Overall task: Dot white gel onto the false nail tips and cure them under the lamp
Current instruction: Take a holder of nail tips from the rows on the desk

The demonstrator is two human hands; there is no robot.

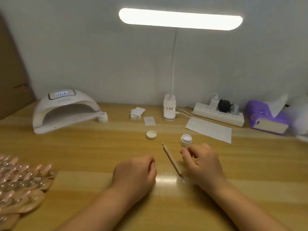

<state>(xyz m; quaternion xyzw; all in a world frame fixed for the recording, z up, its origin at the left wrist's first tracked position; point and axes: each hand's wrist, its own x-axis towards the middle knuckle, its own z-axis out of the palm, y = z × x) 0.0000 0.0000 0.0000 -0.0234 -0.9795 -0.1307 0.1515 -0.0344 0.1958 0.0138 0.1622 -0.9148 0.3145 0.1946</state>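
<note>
A slim dotting pen [171,160] lies on the wooden table [100,150] between my hands. My left hand [135,172] rests on the table as a loose fist with nothing in it. My right hand [202,162] hovers just right of the pen, fingers curled and empty. The open jar of white gel [186,139] stands beyond my right hand, its lid [151,134] upside down to the left. Several pink false nail tips on clear sticks [21,184] lie in a pile at the left edge. The white curing lamp [64,110] sits at the back left with its display lit.
A second small white jar [102,117] stands beside the curing lamp. Wipe pads [137,113], a small card [149,121] and a paper sheet [209,130] lie mid-table. A lit desk lamp [169,110], a power strip [218,114] and a purple tissue box [266,120] line the wall.
</note>
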